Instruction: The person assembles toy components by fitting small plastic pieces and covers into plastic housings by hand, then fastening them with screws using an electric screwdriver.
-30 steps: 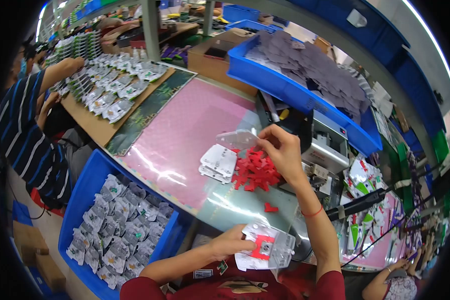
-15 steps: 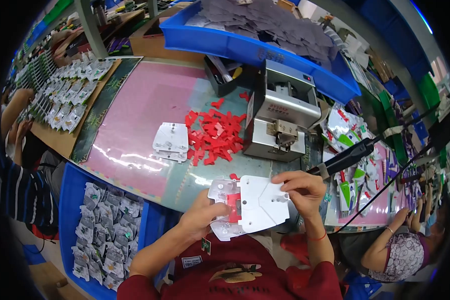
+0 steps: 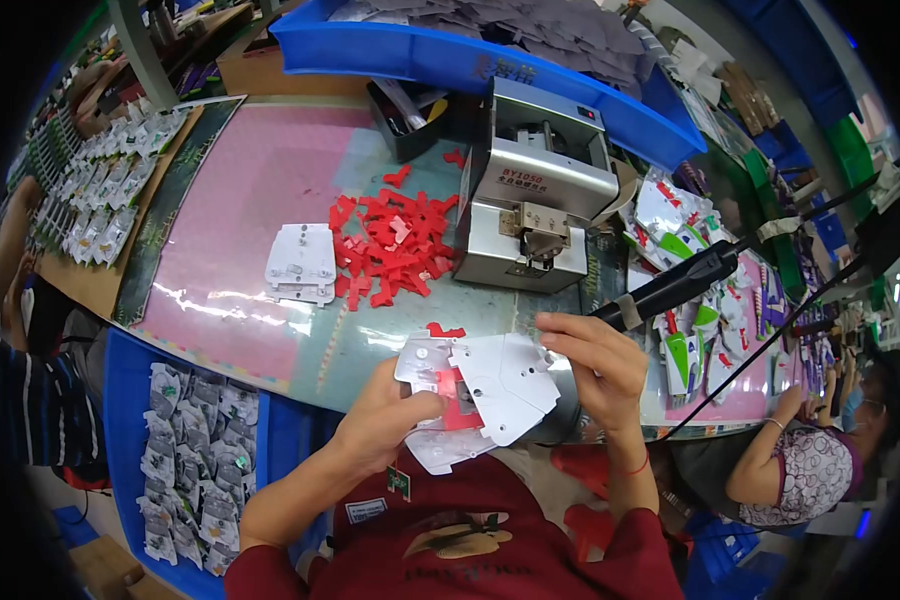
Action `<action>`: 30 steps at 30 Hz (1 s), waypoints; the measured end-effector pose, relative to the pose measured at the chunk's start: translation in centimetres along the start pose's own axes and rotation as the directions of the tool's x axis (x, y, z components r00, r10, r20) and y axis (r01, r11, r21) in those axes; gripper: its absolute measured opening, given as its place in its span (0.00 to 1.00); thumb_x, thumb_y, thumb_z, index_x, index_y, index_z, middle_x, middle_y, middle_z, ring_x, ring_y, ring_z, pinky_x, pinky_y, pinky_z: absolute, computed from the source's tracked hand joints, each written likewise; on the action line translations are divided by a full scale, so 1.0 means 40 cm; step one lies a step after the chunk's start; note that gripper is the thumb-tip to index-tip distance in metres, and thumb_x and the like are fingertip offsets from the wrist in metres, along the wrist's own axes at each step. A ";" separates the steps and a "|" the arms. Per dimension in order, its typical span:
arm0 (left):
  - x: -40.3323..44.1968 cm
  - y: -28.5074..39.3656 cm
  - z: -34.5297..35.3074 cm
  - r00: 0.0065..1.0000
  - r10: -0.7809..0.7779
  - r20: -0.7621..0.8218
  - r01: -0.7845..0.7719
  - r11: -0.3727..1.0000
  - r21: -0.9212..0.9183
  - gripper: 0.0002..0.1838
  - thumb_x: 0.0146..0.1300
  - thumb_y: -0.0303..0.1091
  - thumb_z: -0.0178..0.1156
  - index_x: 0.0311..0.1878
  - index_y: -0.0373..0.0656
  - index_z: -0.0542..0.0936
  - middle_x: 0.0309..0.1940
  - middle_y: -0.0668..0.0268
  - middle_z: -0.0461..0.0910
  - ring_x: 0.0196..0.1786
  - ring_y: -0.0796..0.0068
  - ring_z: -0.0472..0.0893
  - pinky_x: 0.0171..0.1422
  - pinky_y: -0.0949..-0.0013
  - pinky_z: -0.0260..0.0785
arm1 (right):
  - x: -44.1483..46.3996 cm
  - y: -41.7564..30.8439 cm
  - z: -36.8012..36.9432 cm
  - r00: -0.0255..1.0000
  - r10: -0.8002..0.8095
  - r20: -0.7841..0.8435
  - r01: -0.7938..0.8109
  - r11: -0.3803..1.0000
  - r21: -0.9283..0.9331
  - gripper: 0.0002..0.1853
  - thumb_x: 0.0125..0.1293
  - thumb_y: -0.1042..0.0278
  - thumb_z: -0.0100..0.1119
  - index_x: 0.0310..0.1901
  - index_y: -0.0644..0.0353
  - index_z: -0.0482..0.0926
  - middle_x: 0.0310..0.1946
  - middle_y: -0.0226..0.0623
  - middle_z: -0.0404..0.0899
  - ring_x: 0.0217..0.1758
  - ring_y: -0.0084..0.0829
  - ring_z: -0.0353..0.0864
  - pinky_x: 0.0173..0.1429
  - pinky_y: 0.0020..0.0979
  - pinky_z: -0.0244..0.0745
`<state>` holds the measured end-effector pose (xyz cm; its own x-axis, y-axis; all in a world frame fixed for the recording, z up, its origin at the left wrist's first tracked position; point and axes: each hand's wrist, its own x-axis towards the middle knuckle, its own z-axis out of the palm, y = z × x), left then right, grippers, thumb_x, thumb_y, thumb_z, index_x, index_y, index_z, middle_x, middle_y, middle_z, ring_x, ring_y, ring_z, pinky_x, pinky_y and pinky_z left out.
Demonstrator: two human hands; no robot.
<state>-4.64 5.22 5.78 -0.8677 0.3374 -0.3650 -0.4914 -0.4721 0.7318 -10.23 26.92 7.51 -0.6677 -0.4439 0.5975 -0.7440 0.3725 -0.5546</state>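
L hand closed on pale shell, thumb pressing on red insert in it. White plate lies over shell's R part, askew to it. All held above table's near edge, in front of torso. R hand: fingers half-curled at plate's far R corner; can't tell if touching or gripping.

Loose red pc on table, just past shell. Beyond: red pile, small white stack touching or just L of it, can't tell. Silver machine R of pile; black bar slants in nr R hand. Blue tray w/ grey sheets behind. Blue bin of shell-like pts, lower L. Co-worker far R.
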 end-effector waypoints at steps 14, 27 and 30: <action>-0.002 0.022 0.033 0.998 0.043 0.051 -0.044 0.999 0.031 0.17 0.47 0.19 0.50 0.44 0.32 0.70 0.35 0.66 0.74 0.36 0.81 0.74 0.40 0.73 0.69 | -0.012 -0.067 -0.033 0.995 0.000 0.099 0.021 0.977 -0.210 0.12 0.36 0.81 0.63 0.29 0.61 0.81 0.27 0.37 0.77 0.29 0.34 0.76 0.31 0.29 0.70; 0.003 0.013 0.027 0.994 0.061 0.085 -0.061 0.998 -0.004 0.17 0.47 0.20 0.50 0.44 0.32 0.70 0.32 0.69 0.74 0.32 0.85 0.71 0.35 0.77 0.66 | -0.046 -0.071 -0.014 1.000 -0.008 -0.008 0.006 0.983 -0.184 0.13 0.36 0.80 0.67 0.29 0.61 0.81 0.26 0.38 0.78 0.26 0.31 0.76 0.28 0.25 0.69; 0.008 0.008 0.030 0.994 0.068 0.080 -0.070 0.997 0.022 0.16 0.47 0.21 0.50 0.44 0.32 0.70 0.31 0.68 0.74 0.31 0.86 0.70 0.34 0.77 0.66 | -0.046 -0.071 -0.016 1.000 -0.018 -0.006 0.016 0.982 -0.186 0.14 0.36 0.80 0.67 0.30 0.61 0.81 0.27 0.38 0.78 0.26 0.31 0.76 0.28 0.25 0.69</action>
<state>-4.96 6.16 6.59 -0.8901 0.3691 -0.2672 -0.4282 -0.4768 0.7677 -6.90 27.19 8.36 -0.6544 -0.4458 0.6108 -0.7464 0.5100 -0.4276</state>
